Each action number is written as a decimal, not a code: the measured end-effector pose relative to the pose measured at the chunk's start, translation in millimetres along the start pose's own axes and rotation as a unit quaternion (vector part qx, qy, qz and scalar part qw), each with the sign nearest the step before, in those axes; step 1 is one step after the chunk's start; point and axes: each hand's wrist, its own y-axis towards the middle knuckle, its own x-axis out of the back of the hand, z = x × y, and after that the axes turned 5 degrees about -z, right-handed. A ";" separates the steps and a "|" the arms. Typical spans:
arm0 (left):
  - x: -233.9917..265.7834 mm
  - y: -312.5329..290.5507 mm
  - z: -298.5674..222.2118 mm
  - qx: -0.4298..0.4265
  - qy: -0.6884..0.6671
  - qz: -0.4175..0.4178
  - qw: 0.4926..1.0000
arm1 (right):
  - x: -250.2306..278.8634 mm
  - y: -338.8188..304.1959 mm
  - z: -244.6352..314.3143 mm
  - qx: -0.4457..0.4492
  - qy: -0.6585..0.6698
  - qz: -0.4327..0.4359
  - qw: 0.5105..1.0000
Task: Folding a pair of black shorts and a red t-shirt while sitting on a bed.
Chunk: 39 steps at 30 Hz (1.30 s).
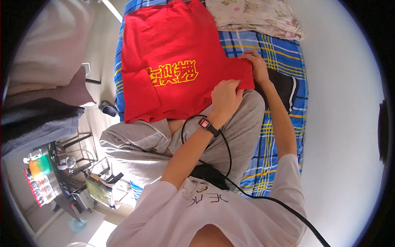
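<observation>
A red T-shirt (173, 41) with yellow printed characters lies spread on the bed before me, its lower edge reaching over my crossed legs. One sleeve sticks out to the right. My left hand (226, 98), with a black watch (209, 126) on its wrist, is closed on the near edge of that sleeve by my knee. At the sleeve's outer end, my right hand (257, 68) has its fingers curled over the red cloth, gripping it. Part of the fingertips of both hands is hidden by the cloth and the hands themselves.
Under the shirt is a blue plaid bedsheet (267, 160). Folded floral cloth (259, 16) lies at the far right, and a black garment (282, 88) beside my right forearm. A black cable (275, 200) crosses my lap. A white wall (341, 123) borders the bed's right side.
</observation>
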 end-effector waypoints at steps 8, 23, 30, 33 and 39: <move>-22.8 12.0 -29.1 0.062 -0.009 0.067 0.996 | 7.7 53.8 -21.7 -0.266 0.155 0.184 0.933; 3.8 4.1 8.6 0.125 -0.172 -0.155 0.965 | -3.8 93.1 8.6 -0.367 0.240 0.220 0.871; 42.9 -17.8 110.1 0.513 -0.586 -0.266 0.567 | -104.3 125.1 114.7 -0.362 0.282 0.259 0.850; 47.3 -38.8 126.4 0.536 -0.596 -0.196 0.566 | -142.8 107.8 98.2 -0.219 0.123 0.289 0.924; 62.1 -47.0 126.5 0.467 -0.547 -0.055 0.692 | -148.1 78.0 74.2 -0.015 -0.113 0.092 0.989</move>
